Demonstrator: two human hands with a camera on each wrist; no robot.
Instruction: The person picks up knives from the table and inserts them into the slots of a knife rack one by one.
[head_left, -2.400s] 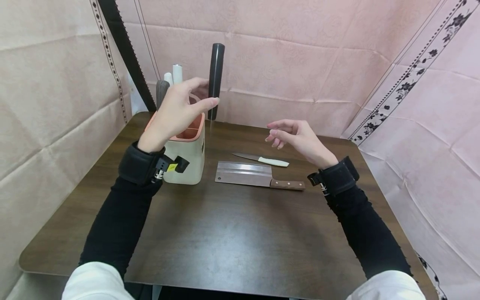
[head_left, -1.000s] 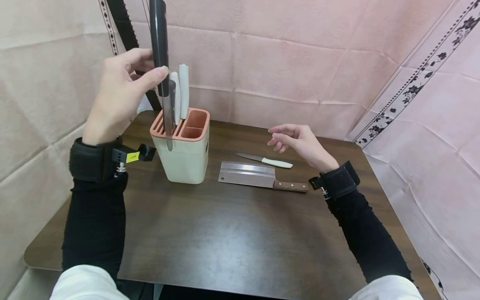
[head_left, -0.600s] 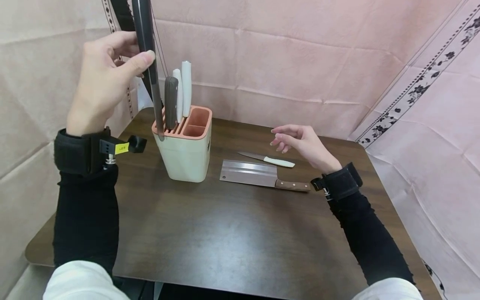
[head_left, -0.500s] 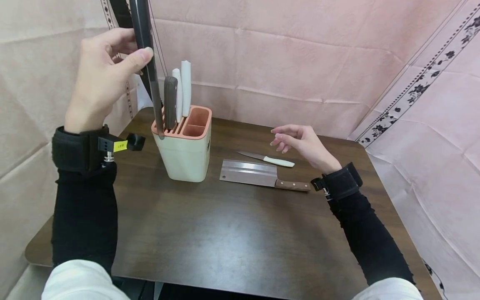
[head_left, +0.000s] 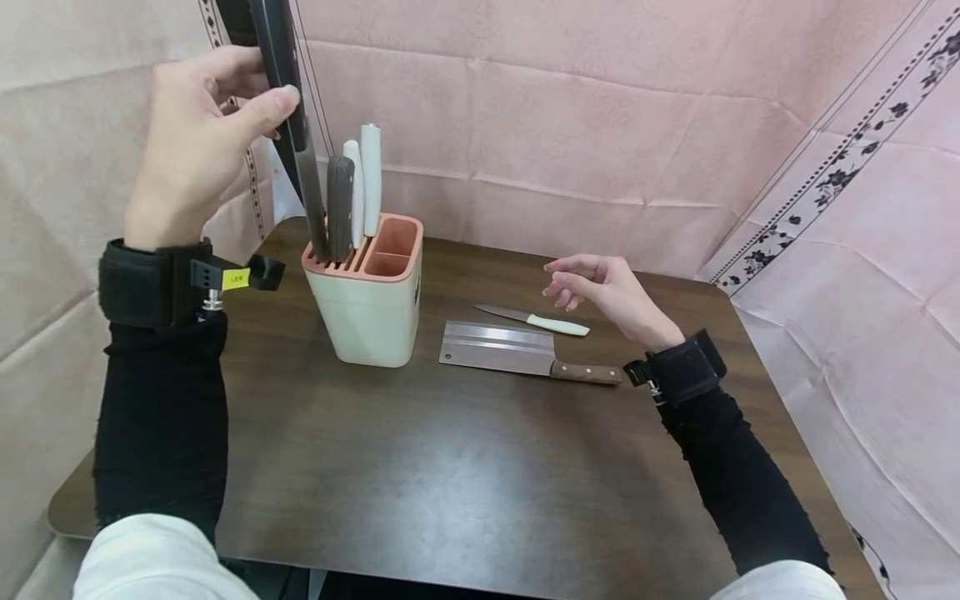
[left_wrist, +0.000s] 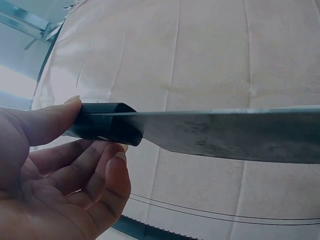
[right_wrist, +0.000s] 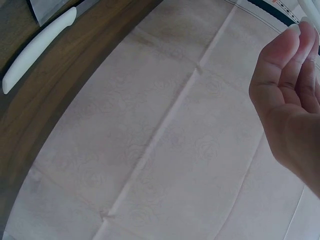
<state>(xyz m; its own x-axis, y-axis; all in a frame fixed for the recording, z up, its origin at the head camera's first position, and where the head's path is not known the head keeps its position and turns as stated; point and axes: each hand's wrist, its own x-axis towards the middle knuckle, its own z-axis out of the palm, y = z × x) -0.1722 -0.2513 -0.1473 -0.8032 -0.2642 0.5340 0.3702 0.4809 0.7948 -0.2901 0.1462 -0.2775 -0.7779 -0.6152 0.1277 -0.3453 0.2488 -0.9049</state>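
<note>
My left hand (head_left: 198,137) pinches the black handle of a kitchen knife (left_wrist: 220,135) between thumb and fingers. Its blade points down, with the tip at the left slots of the knife holder (head_left: 365,321); whether it has entered a slot I cannot tell. The holder is pale green with an orange slotted top. A grey-handled knife (head_left: 340,204) and two white-handled knives (head_left: 371,179) stand in it. My right hand (head_left: 611,296) hovers with loosely bent fingers, holding nothing. Below it lie a white-handled paring knife (head_left: 557,325) and a cleaver (head_left: 497,347) with a wooden handle.
The holder stands on a brown wooden table (head_left: 450,475), toward its back left. Pale patterned cloth (head_left: 562,125) hangs close behind the table and along both sides. Two open compartments take up the holder's right half.
My left hand has carried the black-handled knife leftward and up from the holder's right side, to above its left slots. Lately the blade has shifted slightly. My right hand has stayed nearly still.
</note>
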